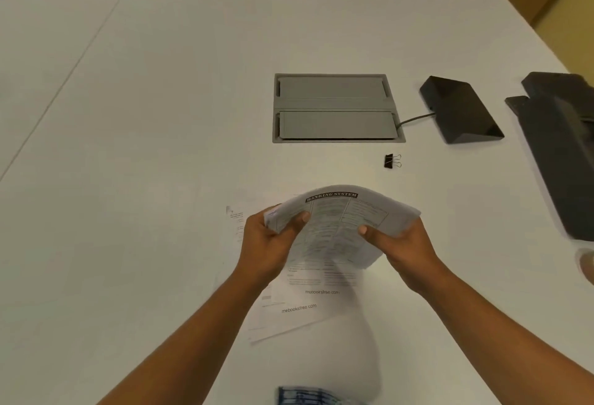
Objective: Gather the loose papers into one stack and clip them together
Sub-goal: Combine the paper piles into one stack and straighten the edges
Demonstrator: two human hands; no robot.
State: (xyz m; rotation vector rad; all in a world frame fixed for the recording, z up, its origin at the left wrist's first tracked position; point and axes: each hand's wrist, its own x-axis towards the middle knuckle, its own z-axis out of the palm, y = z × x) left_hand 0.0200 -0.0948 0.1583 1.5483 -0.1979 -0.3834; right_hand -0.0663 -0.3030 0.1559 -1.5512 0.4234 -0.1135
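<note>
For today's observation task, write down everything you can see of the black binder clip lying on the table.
The binder clip is small, with a black body, apparently metal, and two thin silvery wire handles that both point right. It lies unused on the white table, just nearer than the grey hatch and beyond the papers, off to their right. Only the table touches it, and it clamps nothing.

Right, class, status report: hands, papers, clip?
Left hand and right hand grip bowed bundle of printed white papers, above white table. More printed sheets loose beneath. Small black binder clip untouched beyond. Nothing blocks it.
</note>
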